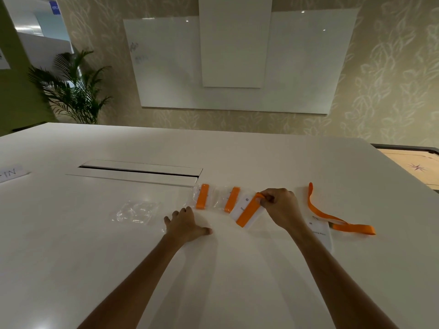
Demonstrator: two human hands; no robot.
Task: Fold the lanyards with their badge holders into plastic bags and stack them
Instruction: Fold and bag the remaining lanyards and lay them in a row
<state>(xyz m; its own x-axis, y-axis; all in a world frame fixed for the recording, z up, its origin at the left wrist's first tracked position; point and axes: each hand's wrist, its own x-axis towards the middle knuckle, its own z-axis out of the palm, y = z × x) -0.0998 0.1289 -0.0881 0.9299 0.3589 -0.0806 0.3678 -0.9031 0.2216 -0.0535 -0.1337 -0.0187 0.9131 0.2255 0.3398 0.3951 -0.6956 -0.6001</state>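
Observation:
Two bagged sets lie side by side on the white table: one folded orange lanyard in plastic [202, 196] and a second [231, 199] to its right. My right hand [281, 206] pinches the top of a third folded orange lanyard [248, 213] lying on its white badge holder [242, 207]. My left hand [185, 225] rests flat on the table, fingers spread, on what looks like a clear bag; I cannot tell for sure. An unfolded orange lanyard [332, 218] with its badge holder [320, 231] lies to the right.
A small pile of empty clear plastic bags [136, 212] sits left of my left hand. A recessed cable slot [140, 170] runs across the table behind. A paper label [10, 173] lies at the far left edge. A wooden game board [415, 166] stands beyond the right edge.

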